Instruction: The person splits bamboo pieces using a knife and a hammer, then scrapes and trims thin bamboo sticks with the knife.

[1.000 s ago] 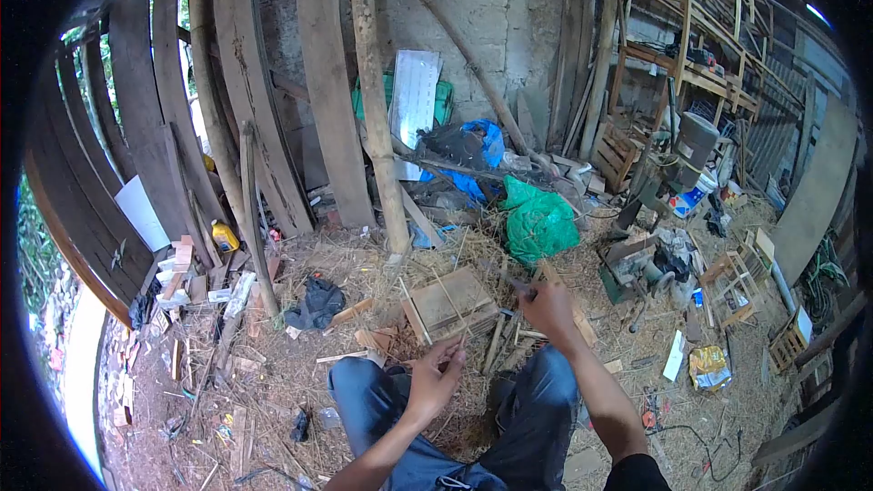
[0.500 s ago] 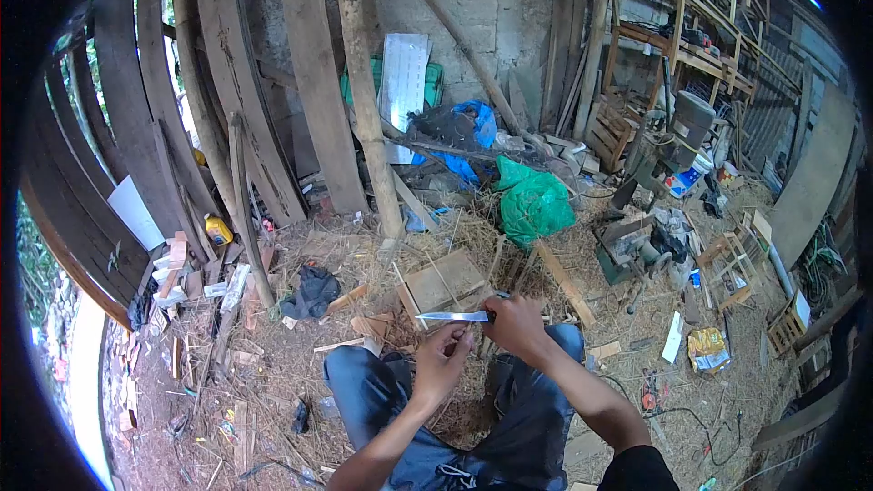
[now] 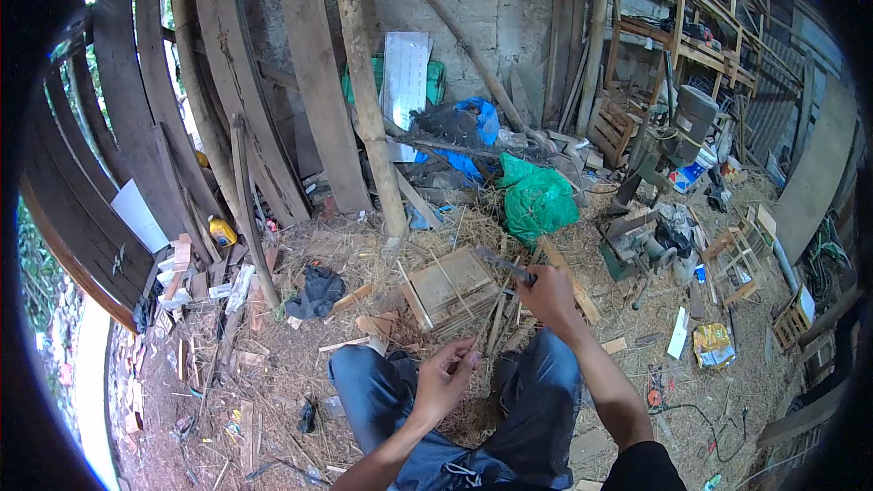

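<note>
My right hand [image 3: 551, 298] is closed round the handle of a knife [image 3: 498, 263], whose blade points up and left over the edge of a wooden block or box [image 3: 450, 284]. Lower and to the left, my left hand [image 3: 445, 382] pinches a thin light stick [image 3: 478, 338] between thumb and fingers. The knife and the stick are apart. Both hands are above my knees, with the wooden piece on the ground beyond them. Thin strips of wood lie across and beside that piece.
A green sack [image 3: 538, 200] lies beyond the wooden piece, near a leaning pole [image 3: 371, 109]. A black bag [image 3: 316, 292] is at left. On the right stand a machine [image 3: 688, 127] and a small wooden frame [image 3: 730, 275]. Straw and scraps cover the ground.
The knife has swung from lying level just above my left hand to up and right, with my right hand. My left hand has shifted slightly down, still pinching.
</note>
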`<state>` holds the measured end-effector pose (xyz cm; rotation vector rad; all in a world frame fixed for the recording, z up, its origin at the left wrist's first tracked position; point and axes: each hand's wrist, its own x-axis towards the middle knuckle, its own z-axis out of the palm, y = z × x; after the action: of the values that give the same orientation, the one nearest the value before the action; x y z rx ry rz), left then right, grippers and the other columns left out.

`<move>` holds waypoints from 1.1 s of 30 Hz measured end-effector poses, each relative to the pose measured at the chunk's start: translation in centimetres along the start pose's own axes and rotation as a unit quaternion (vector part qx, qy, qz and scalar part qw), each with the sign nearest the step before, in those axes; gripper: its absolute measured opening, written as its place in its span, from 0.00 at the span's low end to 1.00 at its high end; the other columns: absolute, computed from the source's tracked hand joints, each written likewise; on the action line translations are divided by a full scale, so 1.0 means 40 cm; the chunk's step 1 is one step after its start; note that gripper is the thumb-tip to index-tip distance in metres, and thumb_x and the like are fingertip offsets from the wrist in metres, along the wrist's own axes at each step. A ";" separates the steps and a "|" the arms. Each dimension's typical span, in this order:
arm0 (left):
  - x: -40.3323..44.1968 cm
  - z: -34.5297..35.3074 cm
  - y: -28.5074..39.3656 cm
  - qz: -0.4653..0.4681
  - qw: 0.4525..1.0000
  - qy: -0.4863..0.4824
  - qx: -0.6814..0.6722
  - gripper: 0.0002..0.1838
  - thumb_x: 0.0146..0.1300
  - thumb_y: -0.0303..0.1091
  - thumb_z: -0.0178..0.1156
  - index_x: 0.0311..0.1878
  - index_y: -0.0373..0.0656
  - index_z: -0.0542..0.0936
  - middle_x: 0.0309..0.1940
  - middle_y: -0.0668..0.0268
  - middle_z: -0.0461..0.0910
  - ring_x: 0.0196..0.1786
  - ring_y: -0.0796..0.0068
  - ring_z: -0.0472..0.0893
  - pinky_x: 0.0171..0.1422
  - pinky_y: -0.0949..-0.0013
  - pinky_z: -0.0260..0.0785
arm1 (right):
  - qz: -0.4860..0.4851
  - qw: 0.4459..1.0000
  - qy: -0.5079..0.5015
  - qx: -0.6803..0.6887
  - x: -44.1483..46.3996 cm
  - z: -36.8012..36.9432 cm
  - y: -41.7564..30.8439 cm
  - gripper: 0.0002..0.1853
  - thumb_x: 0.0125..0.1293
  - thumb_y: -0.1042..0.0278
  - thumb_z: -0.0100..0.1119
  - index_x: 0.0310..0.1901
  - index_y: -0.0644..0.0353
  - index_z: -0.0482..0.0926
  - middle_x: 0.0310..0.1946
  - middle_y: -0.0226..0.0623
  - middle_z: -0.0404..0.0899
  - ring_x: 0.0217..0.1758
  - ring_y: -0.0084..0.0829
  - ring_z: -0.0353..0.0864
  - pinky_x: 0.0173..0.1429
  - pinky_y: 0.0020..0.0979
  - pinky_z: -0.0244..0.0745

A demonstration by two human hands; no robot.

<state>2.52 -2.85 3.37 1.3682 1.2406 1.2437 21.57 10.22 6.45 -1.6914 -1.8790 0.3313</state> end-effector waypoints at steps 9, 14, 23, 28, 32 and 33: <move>-0.005 -0.018 0.017 -0.068 0.994 -0.039 -0.069 0.14 0.69 0.34 0.52 0.54 0.41 0.74 0.31 0.69 0.76 0.23 0.88 0.68 0.23 0.81 0.62 | 0.063 0.830 -0.167 0.528 0.002 -0.064 -0.041 0.11 0.68 0.58 0.55 0.37 0.57 0.76 0.20 0.19 0.68 0.17 0.11 0.58 0.19 0.19 0.49; 0.031 -0.020 0.059 -0.081 0.982 -0.059 -0.160 0.16 0.69 0.33 0.51 0.58 0.41 0.71 0.29 0.70 0.73 0.21 0.87 0.65 0.21 0.82 0.59 | 0.038 0.820 -0.211 0.530 -0.026 -0.023 -0.065 0.09 0.68 0.59 0.54 0.38 0.55 0.76 0.20 0.19 0.68 0.17 0.11 0.60 0.20 0.18 0.50; 0.049 -0.028 0.066 -0.148 0.936 -0.066 -0.311 0.12 0.69 0.36 0.51 0.52 0.42 0.72 0.27 0.73 0.67 0.20 0.88 0.60 0.19 0.83 0.51 | -0.226 0.972 -0.031 0.059 -0.073 -0.015 -0.079 0.10 0.58 0.63 0.57 0.35 0.61 0.78 0.20 0.46 0.78 0.25 0.44 0.80 0.31 0.41 0.74; 0.038 -0.004 0.072 -0.151 0.946 -0.053 -0.283 0.08 0.69 0.37 0.52 0.36 0.43 0.72 0.24 0.74 0.65 0.20 0.88 0.59 0.19 0.83 0.50 | -0.172 0.982 -0.012 -0.083 -0.086 0.035 -0.089 0.17 0.60 0.60 0.52 0.19 0.60 0.79 0.16 0.50 0.76 0.21 0.49 0.79 0.27 0.45 0.74; 0.040 -0.010 0.047 -0.122 0.951 -0.048 -0.280 0.07 0.69 0.35 0.52 0.37 0.42 0.74 0.23 0.75 0.64 0.19 0.88 0.58 0.19 0.83 0.50 | -0.173 0.974 0.090 -0.112 -0.075 0.060 -0.083 0.23 0.66 0.60 0.49 0.13 0.58 0.74 0.09 0.47 0.71 0.14 0.48 0.74 0.21 0.43 0.71; 0.041 -0.012 0.047 -0.113 0.948 -0.053 -0.294 0.06 0.69 0.33 0.52 0.39 0.42 0.75 0.23 0.75 0.63 0.19 0.88 0.58 0.19 0.83 0.50 | -0.174 0.974 0.090 -0.112 -0.072 0.064 -0.082 0.23 0.66 0.60 0.49 0.13 0.58 0.74 0.09 0.47 0.71 0.14 0.48 0.74 0.21 0.43 0.71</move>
<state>2.23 -1.43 5.47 0.8195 0.8263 1.2253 17.49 7.39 5.47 -1.4334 -2.0853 -0.1738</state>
